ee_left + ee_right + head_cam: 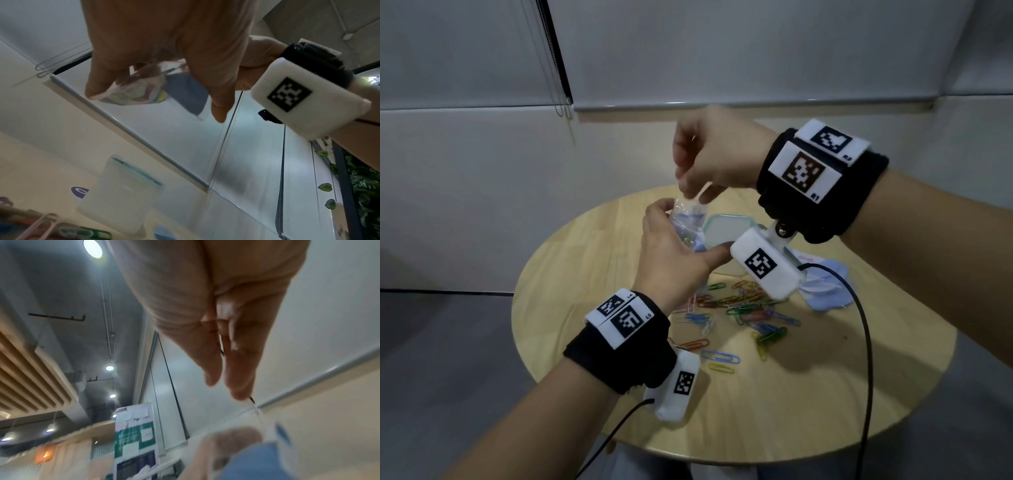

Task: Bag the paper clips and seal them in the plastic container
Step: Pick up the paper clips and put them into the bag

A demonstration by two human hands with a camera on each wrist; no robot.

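Holding the bag [686,222] in my left hand [671,260], my right hand [709,154] pinches its top just above; clips [743,308] lie near on the bench [825,394].

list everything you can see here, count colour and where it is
plastic bag: one, clear with blue print and a few clips inside, held above the table
paper clips: many, mixed colours (green, blue, red, yellow, pink), loose on the table centre
plastic container: one, clear with a teal rim, on the far side of the table behind the hands
blue and white packets: count unclear, on the table at the right, partly hidden
table: one, round, light wood
roller blind: one, pale grey, on the wall behind
left hand: grips the bag's body
right hand: pinches the bag's top edge
wrist bands with cameras: two, black bands with white marker tags
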